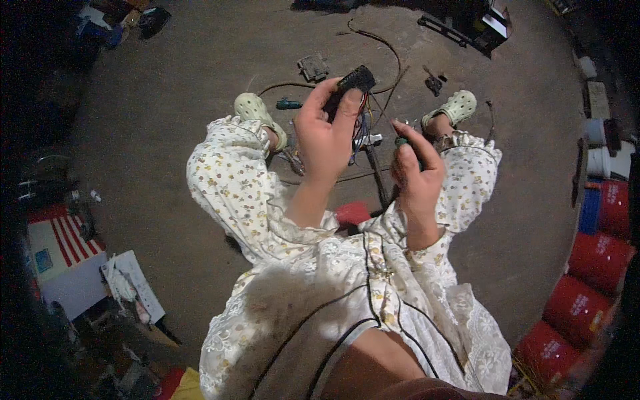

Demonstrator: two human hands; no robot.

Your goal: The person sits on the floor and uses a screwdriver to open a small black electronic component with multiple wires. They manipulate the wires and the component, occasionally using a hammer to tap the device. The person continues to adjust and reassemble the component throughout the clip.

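Black connector (357, 79) and green tool (401, 141) occupy separate hands (325, 130) (419, 175).

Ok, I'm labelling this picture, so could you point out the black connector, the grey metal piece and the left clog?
Black connector (359, 79): head view, on its upper face.
Grey metal piece (313, 68): head view, on its middle.
Left clog (254, 109): head view, on its holed upper.

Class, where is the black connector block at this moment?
In the head view, the black connector block is in the left hand, at the picture's upper middle, with coloured wires just below it.
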